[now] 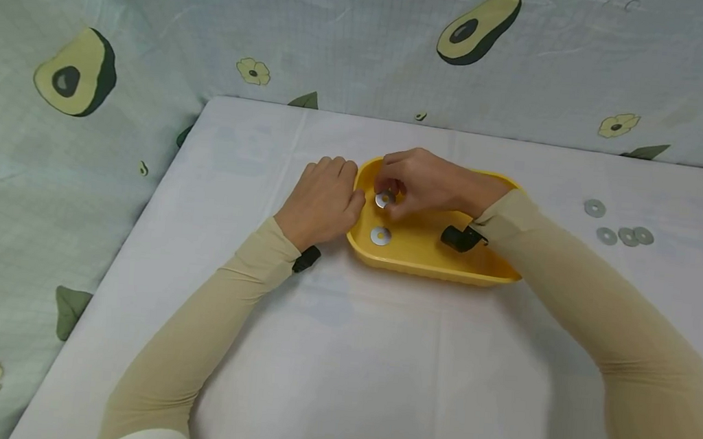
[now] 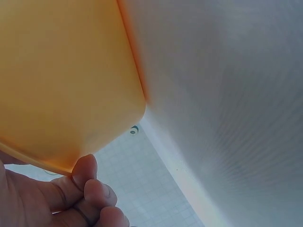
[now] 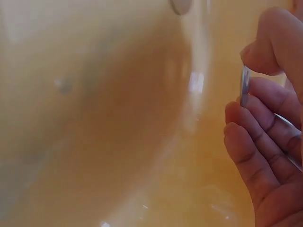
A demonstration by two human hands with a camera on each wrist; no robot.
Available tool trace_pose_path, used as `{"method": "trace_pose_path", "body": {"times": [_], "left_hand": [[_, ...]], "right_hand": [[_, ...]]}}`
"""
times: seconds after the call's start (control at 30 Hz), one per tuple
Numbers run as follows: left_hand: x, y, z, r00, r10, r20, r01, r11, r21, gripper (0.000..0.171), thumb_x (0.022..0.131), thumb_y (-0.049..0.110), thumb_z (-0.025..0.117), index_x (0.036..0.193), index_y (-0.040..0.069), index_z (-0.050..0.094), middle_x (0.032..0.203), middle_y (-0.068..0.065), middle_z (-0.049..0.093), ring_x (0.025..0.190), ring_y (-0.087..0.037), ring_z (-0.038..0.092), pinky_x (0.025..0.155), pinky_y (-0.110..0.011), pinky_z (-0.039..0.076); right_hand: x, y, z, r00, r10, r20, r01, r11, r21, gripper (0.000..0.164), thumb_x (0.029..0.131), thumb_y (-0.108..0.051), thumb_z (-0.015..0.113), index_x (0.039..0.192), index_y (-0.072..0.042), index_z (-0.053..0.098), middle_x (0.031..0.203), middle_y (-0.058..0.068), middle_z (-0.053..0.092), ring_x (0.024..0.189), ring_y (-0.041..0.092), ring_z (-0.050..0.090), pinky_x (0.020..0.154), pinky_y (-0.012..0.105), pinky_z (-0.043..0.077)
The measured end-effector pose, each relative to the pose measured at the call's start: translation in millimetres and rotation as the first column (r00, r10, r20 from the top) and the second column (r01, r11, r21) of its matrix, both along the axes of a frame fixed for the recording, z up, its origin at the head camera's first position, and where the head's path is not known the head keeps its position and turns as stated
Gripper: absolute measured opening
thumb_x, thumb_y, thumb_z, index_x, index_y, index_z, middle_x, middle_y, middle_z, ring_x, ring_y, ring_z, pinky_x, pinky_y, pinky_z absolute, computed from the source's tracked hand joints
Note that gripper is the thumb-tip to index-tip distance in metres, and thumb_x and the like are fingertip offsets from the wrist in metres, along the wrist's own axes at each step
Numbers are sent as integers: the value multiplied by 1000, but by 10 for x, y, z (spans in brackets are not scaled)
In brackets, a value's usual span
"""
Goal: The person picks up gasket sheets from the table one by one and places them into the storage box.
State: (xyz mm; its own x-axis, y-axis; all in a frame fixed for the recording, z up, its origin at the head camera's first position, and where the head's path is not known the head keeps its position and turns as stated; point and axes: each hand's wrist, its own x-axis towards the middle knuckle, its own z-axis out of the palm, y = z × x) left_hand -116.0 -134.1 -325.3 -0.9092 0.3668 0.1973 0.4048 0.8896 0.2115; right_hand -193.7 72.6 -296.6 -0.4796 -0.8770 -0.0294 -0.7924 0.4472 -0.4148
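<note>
A yellow tub (image 1: 434, 274) with raised sides sits on the white-covered table. At its left end, my left hand (image 1: 322, 200) grips the rim, and curled fingertips (image 2: 85, 165) show at the tub's edge in the left wrist view. My right hand (image 1: 419, 183) reaches inside the tub. Between its thumb and fingers it pinches a flat metal washer (image 1: 384, 199); seen from the right wrist, that washer (image 3: 245, 86) is edge-on. Another washer (image 1: 380, 235) lies on the tub's floor, nearer me.
Several grey washers (image 1: 628, 236) lie on the table to the right of the tub, two of them overlapping. A hanging avocado-print cloth (image 1: 353, 40) borders the table (image 1: 345, 384) at the back and left.
</note>
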Motion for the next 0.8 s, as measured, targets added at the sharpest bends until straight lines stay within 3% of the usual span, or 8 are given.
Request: {"method": "trace_pose_path", "body": {"times": [0.3, 0.6, 0.8], "left_hand": [[7, 3, 19, 1000, -4, 16, 4, 1000, -2, 27, 102, 23, 41, 98, 0, 57, 87, -13, 55, 83, -33, 53, 78, -44, 43], [12, 3, 26, 1000, 2, 19, -2, 1000, -4, 27, 103, 23, 41, 99, 0, 57, 87, -13, 55, 84, -33, 53, 80, -44, 44], [15, 1, 21, 1000, -4, 9, 4, 1000, -2, 28, 103, 22, 41, 99, 0, 58, 86, -13, 55, 82, -33, 53, 77, -44, 44]], "right_hand": [[7, -19, -124, 998, 37, 48, -38, 999, 21, 19, 82, -17, 73, 99, -11, 74, 95, 2, 67, 81, 12, 60, 74, 26, 51], [26, -34, -144, 997, 21, 73, -29, 995, 98, 26, 81, -18, 75, 105, -8, 75, 98, 4, 68, 85, 14, 60, 78, 29, 51], [12, -39, -135, 998, 18, 67, -24, 996, 90, 25, 82, -21, 78, 104, -9, 77, 98, 2, 71, 86, 14, 61, 79, 28, 52]]}}
